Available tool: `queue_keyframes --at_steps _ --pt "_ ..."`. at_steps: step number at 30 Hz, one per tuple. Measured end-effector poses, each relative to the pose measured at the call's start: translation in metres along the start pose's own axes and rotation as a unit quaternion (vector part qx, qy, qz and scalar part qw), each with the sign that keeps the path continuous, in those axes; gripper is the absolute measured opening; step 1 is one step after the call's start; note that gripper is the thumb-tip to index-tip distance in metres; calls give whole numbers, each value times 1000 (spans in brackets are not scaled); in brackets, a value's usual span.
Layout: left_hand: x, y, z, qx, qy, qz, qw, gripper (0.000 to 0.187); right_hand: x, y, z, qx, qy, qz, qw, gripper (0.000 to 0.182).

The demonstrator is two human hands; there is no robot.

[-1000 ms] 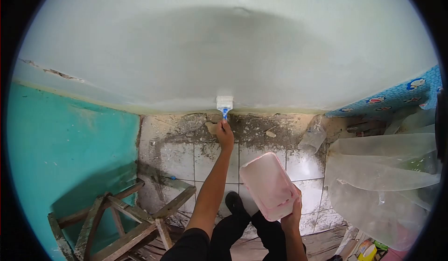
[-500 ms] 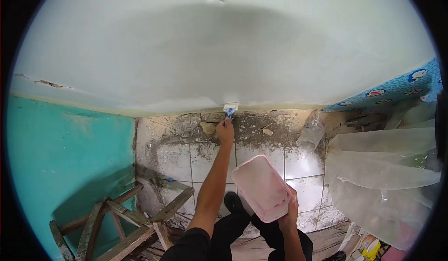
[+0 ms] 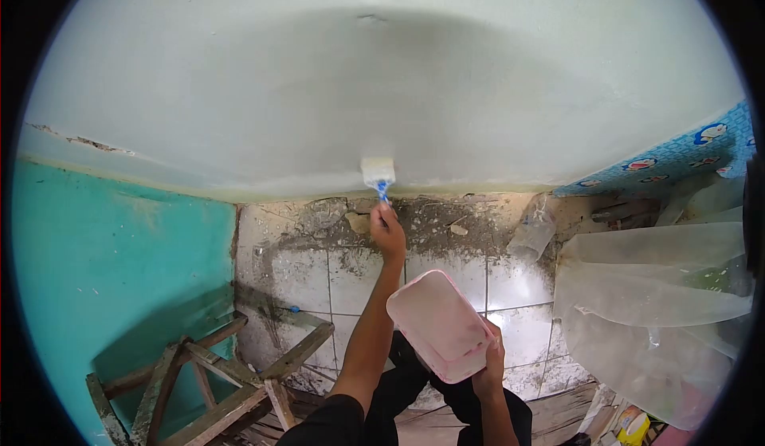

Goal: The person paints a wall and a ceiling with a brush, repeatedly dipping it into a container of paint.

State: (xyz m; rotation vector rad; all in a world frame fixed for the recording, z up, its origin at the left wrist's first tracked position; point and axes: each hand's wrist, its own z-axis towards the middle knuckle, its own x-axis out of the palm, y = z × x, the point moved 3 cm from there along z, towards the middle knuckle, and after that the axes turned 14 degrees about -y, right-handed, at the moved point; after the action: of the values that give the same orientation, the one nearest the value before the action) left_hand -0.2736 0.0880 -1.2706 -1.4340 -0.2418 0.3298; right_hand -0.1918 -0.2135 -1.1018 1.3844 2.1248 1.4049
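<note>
My left hand (image 3: 388,231) is closed around the blue handle of a paintbrush (image 3: 378,173). The brush's wide, whitish head lies against the lower part of the pale wall (image 3: 335,103), just above the floor line. Nearer my body, my right hand (image 3: 489,364) grips a shallow pink tray (image 3: 434,318) by its lower right edge. The tray is tilted and its inside has a pale coating.
A rough wooden frame (image 3: 199,366) stands at the left by a turquoise wall (image 3: 119,263). Translucent plastic sheeting (image 3: 637,286) hangs at the right. Debris lies on the dirty tiles (image 3: 358,275) along the wall, with a clear plastic cup (image 3: 532,229) among it.
My left hand has shifted slightly left, and the brush head has moved up and left on the wall. The tray in my right hand has moved slightly left.
</note>
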Motion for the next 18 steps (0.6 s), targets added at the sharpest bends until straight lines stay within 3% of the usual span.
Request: queue_keyframes --at_steps 1,2,5,8,11,14,17,18 --pt "1 32 -4 -2 14 20 1000 31 -2 -2 1 -2 2 0 1000 68" --pt "-2 47 -11 20 26 122 992 32 -5 -6 0 0 -3 2 1000 68" --pt "-2 103 -27 26 20 169 985 34 -14 -11 8 -8 -8 -12 1000 69" --pt "-9 159 -35 -14 32 301 953 37 -20 -12 10 2 -17 -37 999 71" --pt "-2 158 -17 -87 112 333 932 41 -27 -13 12 -3 -28 -60 998 71" --pt "13 68 3 -110 105 276 949 45 -18 -7 11 -1 -34 -42 999 70" --pt "-3 47 6 -67 69 168 981 43 -13 -6 8 1 -30 -37 999 69" --pt "-10 24 10 -94 63 115 987 41 -8 -3 4 5 -33 -44 998 67"
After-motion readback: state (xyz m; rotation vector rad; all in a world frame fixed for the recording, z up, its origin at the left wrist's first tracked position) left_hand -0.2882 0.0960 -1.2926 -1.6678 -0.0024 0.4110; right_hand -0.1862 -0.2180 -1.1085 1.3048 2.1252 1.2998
